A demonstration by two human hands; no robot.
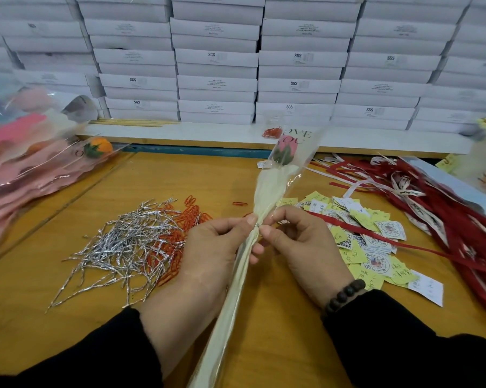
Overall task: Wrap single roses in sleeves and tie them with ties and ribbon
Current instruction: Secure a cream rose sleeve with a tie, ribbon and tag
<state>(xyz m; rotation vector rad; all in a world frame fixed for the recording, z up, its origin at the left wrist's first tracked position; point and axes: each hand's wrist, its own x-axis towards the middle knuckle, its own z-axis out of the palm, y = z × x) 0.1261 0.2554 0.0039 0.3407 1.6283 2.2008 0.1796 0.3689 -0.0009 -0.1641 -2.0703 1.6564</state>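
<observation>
A pink rose (283, 152) sits inside a long cream and clear sleeve (267, 191) that runs from the table's far side down toward me. My left hand (208, 247) grips the gathered sleeve at its narrow middle. My right hand (297, 242) pinches the same spot from the other side, where a thin silver tie (257, 226) circles the sleeve between my thumbs. Silver twist ties (124, 247) lie in a loose pile on the left of the wooden table (82, 317). Red ribbons (446, 208) lie in a heap on the right.
Orange-red paper clips (180, 233) mix with the ties. Yellow and white paper tags (362, 242) are scattered right of my hands. Wrapped roses in pink sleeves (34, 169) lie at the left. Stacked white boxes (216, 60) wall off the back.
</observation>
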